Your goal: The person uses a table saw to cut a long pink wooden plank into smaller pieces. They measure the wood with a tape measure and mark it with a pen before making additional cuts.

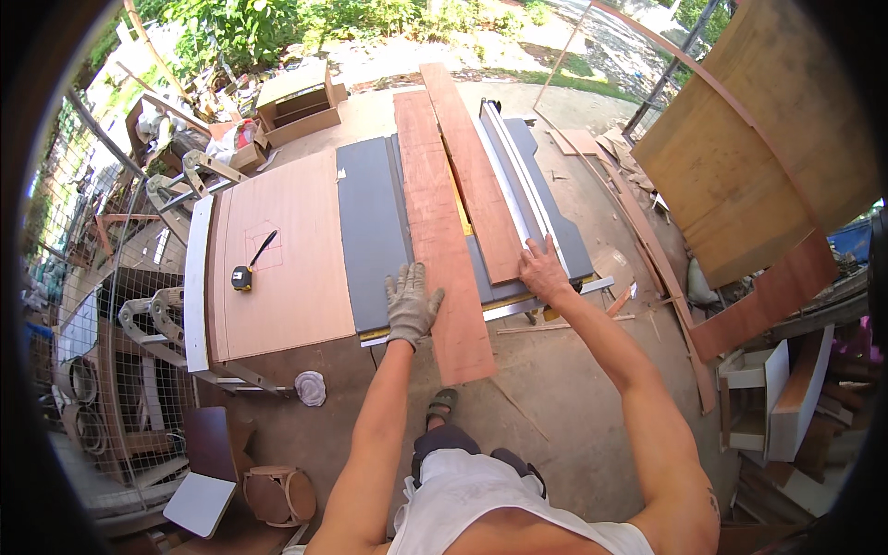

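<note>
My gloved left hand (411, 305) lies with fingers spread on the near part of a long reddish plywood board (435, 194), which overhangs the grey saw table (366, 231) toward me. My bare right hand (544, 271) rests with fingers apart at the near end of a second, narrower board (481, 203), beside the white-and-silver fence (518, 176). A yellow strip shows in the gap between the boards. Left of the table, a pale wooden panel (296, 314) carries a black-and-yellow tape measure (242, 277) and a thin black marker (264, 248).
Aluminium ladders (165, 319) support the left panel. A wire fence (139, 379), cardboard boxes (296, 111) and stacked scrap (268, 499) line the left. Leaning plywood sheets (740, 148), long strips (666, 287) and wooden offcuts (795, 388) crowd the right. My sandalled foot (442, 405) is below the table's front edge.
</note>
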A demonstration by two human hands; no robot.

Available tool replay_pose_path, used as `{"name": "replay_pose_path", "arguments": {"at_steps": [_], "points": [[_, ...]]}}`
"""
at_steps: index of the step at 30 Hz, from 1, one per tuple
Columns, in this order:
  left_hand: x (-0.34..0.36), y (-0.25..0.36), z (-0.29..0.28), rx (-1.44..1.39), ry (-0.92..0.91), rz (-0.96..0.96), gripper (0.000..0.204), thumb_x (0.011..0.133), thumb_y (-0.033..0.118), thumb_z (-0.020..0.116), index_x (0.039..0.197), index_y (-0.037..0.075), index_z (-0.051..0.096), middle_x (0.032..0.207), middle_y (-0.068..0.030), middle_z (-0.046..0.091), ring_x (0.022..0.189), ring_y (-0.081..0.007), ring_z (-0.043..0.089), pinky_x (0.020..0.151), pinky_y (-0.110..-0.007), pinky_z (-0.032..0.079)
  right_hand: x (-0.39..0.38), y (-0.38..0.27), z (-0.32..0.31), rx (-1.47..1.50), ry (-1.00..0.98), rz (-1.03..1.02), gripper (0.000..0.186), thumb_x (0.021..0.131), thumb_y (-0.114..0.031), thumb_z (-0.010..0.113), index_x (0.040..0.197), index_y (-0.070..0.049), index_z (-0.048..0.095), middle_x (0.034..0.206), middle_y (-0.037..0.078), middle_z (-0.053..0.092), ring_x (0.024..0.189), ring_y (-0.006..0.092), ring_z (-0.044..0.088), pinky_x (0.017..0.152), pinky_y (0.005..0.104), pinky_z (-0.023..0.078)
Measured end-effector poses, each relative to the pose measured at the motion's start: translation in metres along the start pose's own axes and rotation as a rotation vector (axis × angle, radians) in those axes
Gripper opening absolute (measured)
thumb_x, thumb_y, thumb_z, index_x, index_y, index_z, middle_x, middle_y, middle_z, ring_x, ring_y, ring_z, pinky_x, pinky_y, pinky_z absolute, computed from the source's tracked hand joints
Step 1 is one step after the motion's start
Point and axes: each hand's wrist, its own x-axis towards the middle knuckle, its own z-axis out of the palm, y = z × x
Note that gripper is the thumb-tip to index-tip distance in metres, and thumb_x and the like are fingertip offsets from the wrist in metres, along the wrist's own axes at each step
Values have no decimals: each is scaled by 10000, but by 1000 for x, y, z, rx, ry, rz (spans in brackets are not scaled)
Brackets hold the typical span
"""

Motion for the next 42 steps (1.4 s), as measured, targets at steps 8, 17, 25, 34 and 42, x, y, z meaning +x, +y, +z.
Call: {"name": "replay_pose_path", "arguments": {"at_steps": [8, 17, 25, 34, 42], "points": [[2, 1, -8, -26, 81, -28, 655, 882, 452, 522, 1371, 30, 413, 1379, -133, 460, 1343, -300, 328, 1129, -492, 159, 36, 9, -9, -6, -73, 61, 272, 872, -134, 504, 1067, -24, 658, 1196, 94, 561, 1322, 297, 361, 1100, 623, 191], [10, 1, -8, -53, 218, 31, 529, 852, 384, 578, 1244, 36, 507, 1234, -131, 531, 1227, -319, 423, 1041, -483, 261, 91, 36, 6, 5, -48, 105, 257, 854, -189, 542, 1027, -62, 682, 1183, 87, 563, 1329, 288, 338, 1113, 598, 174], [8, 0, -15, -48, 189, 25, 517, 843, 361, 592, 1230, 28, 509, 1236, -134, 532, 1223, -326, 424, 1035, -483, 265, 155, 58, 0, 48, -23, 122, 207, 816, -253, 612, 955, -127, 701, 1115, 72, 579, 1211, 241, 426, 988, 504, 321], [12, 3, -14, -49, 146, 42, 540, 845, 404, 572, 1239, 39, 521, 1266, -112, 519, 1243, -302, 411, 1045, -494, 258, 275, 140, -16, 347, 499, 642, 327, 898, -354, 577, 940, -34, 636, 1025, 138, 596, 1030, 302, 554, 823, 433, 500], [11, 2, -7, -86, 150, 25, 568, 844, 408, 566, 1265, 30, 506, 1283, -125, 509, 1258, -311, 391, 1052, -482, 240, 170, 176, -225, 440, 1085, 294, 231, 860, -76, 607, 1089, -42, 598, 1013, 169, 614, 852, 321, 628, 751, 401, 514]]}}
